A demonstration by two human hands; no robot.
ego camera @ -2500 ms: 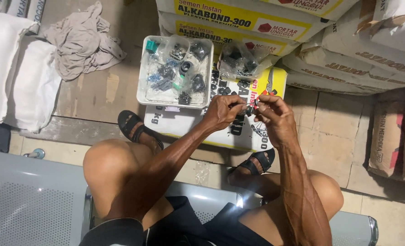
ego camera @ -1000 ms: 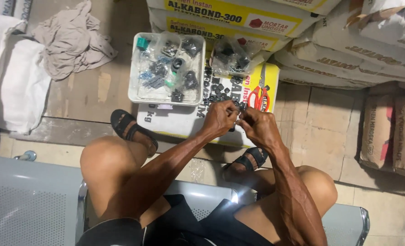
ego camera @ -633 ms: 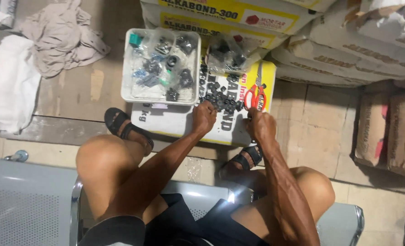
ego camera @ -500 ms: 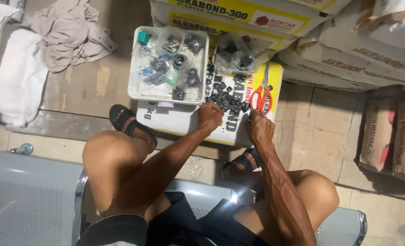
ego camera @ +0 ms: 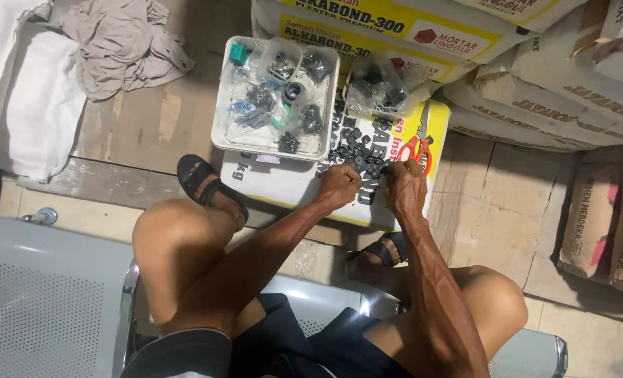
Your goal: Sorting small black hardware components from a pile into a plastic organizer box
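My left hand (ego camera: pixel 338 184) and my right hand (ego camera: pixel 404 186) are down over a heap of small black parts (ego camera: pixel 357 155) that lies on a yellow and white sack (ego camera: pixel 283 183) on the floor. Both hands have curled fingers at the edge of the heap; what they pinch is too small to see. Red-handled scissors (ego camera: pixel 418 147) lie just beyond my right hand. A white tray (ego camera: pixel 222 126) with small bags of screws and black fittings sits on the sack to the left. A clear bag of black parts (ego camera: pixel 380 87) lies behind the heap.
Stacked cement sacks (ego camera: pixel 535 56) fill the back and right. A grey cloth (ego camera: pixel 119 42) and a white sack (ego camera: pixel 24 98) lie at left. I sit on a grey perforated metal bench (ego camera: pixel 38 308); my sandalled feet (ego camera: pixel 210 185) rest by the sack.
My hands were raised together in front of me, working a small part; they have dropped down and apart onto the heap of black parts.
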